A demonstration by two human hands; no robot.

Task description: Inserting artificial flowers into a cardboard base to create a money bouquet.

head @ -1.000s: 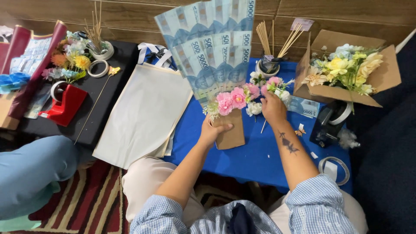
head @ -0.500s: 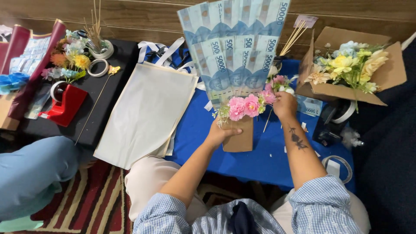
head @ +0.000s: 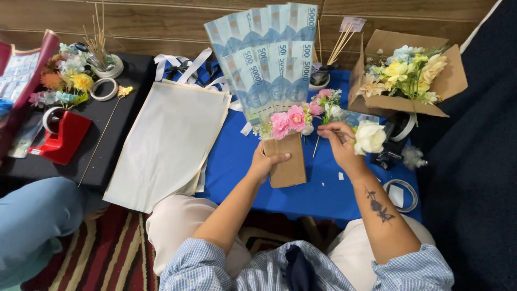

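Holding white rose (head: 369,138) now w/ right hand (head: 340,141), bouquet (head: 280,116) steady.

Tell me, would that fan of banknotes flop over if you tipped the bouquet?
Probably some: the banknote fan looks thin and papery, top-heavy above the brown paper wrap gripped by the left hand. Overlapped notes likely stiffen it slightly.

Flower box (head: 448,86) right of banknote fan (head: 269,64)
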